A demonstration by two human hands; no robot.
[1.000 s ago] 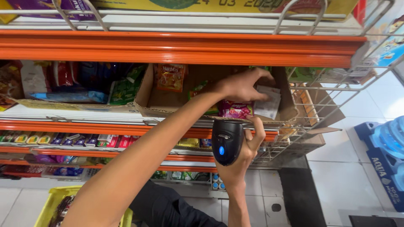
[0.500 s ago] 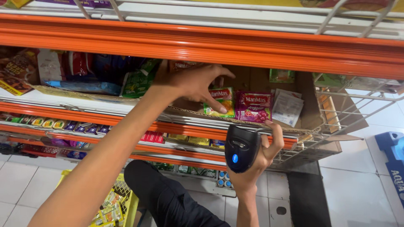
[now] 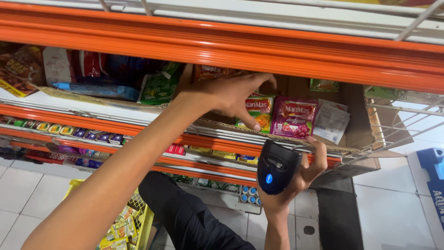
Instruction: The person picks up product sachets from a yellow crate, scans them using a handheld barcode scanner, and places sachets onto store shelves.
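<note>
My left hand (image 3: 231, 95) reaches into a cardboard tray (image 3: 356, 134) on the orange-edged shelf (image 3: 231, 46), fingers spread, fingertips touching a green-and-orange sachet (image 3: 261, 111); a purple sachet (image 3: 293, 118) stands just beside it. My right hand (image 3: 296, 178) is wrapped around a glossy black scanner (image 3: 275, 171) below.

I am looking at a shop aisle: orange metal shelves (image 3: 240, 51) are carrying rows of snack packets (image 3: 294, 117) in a cardboard tray (image 3: 356, 134), a black barcode scanner (image 3: 276, 166) is showing, and white floor tiles (image 3: 393, 213) are lying below.
</note>
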